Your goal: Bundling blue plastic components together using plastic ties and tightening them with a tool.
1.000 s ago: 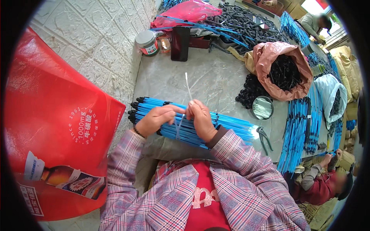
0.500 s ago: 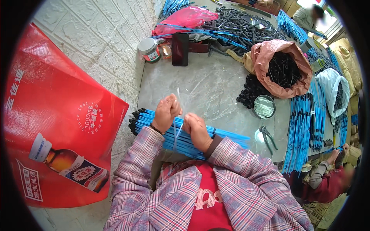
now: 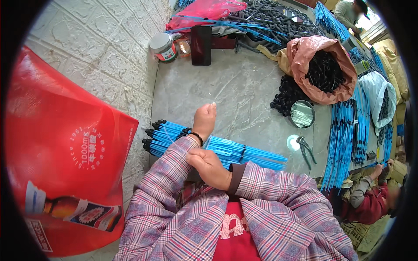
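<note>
We see bare grey table (image 3: 235, 91) beyond the blue rod bundle (image 3: 244, 152); passage open there. Far edge blocked by jar (image 3: 163, 47) and dark phone (image 3: 201, 39). Right side crowded: black caps (image 3: 287, 93), pink bag (image 3: 324, 67), pliers (image 3: 307, 150).

A worker in a plaid jacket of pink, grey and blue checks, worn open over a red top with pale lettering across the chest. The left hand (image 3: 204, 118), at about 12 o'clock from the chest, carries a thin black band at the wrist. The right hand (image 3: 210, 166), just above the chest, emerges from a dark brown inner cuff beneath the plaid sleeve. Both sleeves reach the wrists; the hands are bare.
</note>
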`<state>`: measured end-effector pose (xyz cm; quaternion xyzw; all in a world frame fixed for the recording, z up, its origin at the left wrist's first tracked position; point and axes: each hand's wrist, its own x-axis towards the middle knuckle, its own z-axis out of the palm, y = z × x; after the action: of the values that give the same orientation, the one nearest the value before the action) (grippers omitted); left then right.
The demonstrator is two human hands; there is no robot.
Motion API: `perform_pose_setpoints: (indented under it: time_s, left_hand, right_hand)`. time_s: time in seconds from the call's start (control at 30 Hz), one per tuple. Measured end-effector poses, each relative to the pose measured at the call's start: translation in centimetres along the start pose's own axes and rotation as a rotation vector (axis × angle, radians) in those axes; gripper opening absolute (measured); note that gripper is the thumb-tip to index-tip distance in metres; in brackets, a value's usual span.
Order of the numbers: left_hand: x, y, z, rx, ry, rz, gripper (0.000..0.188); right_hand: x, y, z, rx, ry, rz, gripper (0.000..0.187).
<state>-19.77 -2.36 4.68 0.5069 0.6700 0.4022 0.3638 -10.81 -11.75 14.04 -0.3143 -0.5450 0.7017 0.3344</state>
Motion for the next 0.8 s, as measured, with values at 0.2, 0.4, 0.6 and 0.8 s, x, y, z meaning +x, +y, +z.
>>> perform_pose_setpoints:
  time_s: [0.2,0.4,0.6,0.8]
  left_hand:
    - [1.8,0.0,0.8,-0.035,0.072,0.017,0.042]
    - [2.3,-0.3,0.5,-0.103,0.097,-0.029,0.042]
    - [1.6,1.8,-2.0,-0.604,-0.044,-0.227,0.042]
    - [-1.0,3.7,-7.9,-0.61,-0.089,0.038,0.04]
  right_hand:
    - [0.6,2.1,-1.6,-0.228,-0.149,-0.223,0.024]
    - [1.4,4.4,-1.1,-0.301,-0.048,-0.548,0.02]
    - [2.7,0.3,-1.7,0.448,0.225,0.306,0.022]
    - [3.6,-1.4,-2.7,0.143,-0.162,0.345,0.02]
